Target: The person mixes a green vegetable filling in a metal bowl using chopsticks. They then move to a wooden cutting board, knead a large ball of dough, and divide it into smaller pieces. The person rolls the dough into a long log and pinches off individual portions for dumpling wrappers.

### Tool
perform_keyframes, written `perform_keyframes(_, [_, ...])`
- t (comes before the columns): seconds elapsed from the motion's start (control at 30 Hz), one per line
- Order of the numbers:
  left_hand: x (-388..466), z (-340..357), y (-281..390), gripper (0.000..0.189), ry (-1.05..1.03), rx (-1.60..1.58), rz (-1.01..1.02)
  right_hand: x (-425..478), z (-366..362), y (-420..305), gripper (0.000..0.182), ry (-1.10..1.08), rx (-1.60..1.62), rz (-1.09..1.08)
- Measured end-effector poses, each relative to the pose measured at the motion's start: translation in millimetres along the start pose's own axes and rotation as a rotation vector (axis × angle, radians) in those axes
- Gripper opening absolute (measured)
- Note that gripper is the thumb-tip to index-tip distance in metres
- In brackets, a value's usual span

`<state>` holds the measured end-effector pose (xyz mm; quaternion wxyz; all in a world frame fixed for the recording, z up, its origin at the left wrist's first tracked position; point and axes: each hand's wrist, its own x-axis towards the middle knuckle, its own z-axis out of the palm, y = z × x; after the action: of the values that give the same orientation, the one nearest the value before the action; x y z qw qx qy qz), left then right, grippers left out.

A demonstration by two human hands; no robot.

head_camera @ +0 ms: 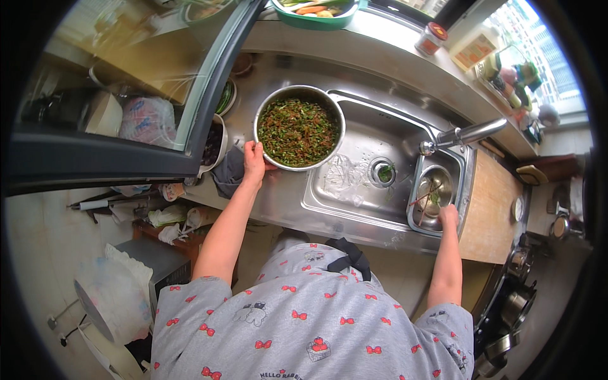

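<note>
My left hand [255,164] grips the near left rim of a round stainless steel bowl [300,127], which is filled with a chopped green and reddish-brown mixture and stands left of the sink. At the small right sink basin, my right hand [448,216] is closed at the rim of a metal bowl [441,183]. Chopsticks [422,205] and some green bits lie in that bowl; whether my fingers hold its rim is hard to tell. A clear plastic bag [343,175] lies in the large sink basin [403,128], beside the drain [383,172] with green scraps in it.
A wooden board [491,204] lies right of the sink, below the faucet [468,135]. An open window sash [209,95] juts in at the upper left. Beneath it are a grey cloth [229,173] and a white bowl of dark fruit [217,147]. A green basket [316,21] stands on the sill.
</note>
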<state>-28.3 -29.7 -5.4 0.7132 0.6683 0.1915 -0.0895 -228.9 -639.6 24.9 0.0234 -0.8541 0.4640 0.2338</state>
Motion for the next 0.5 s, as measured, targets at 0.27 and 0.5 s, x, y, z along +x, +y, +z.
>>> perform_keyframes(0.27, [-9,7,14,0.024,-0.038,-0.037,-0.005,-105,-102,-18,0.018,0.493,-0.112,-0.208])
perform_keyframes(0.5, [-2,3,7,0.022,-0.067,-0.067,0.033,-227,-135,-184,0.009,0.406,0.871,-0.799])
